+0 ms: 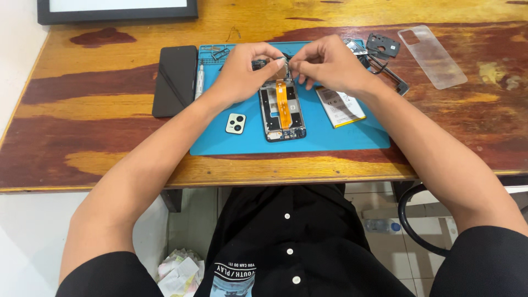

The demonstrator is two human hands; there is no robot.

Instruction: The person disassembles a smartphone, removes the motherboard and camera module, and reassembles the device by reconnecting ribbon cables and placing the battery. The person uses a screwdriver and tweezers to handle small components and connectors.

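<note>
An opened phone body point(282, 113) with an orange flex ribbon lies face down on a blue work mat point(341, 137). My left hand point(245, 69) and my right hand point(327, 63) meet over its top end, fingertips pinched together on a small part there. What exactly is pinched is too small to tell. A white phone battery point(341, 107) lies just right of the body, under my right wrist. A small pale camera cover point(235, 123) rests to the left of the body.
A black phone back point(175, 80) and a slim silver tool point(200, 81) lie at the mat's left edge. Black frame pieces point(383, 47) and a clear phone case point(432, 56) sit at the right. A dark picture frame point(115, 11) stands at the back of the wooden table.
</note>
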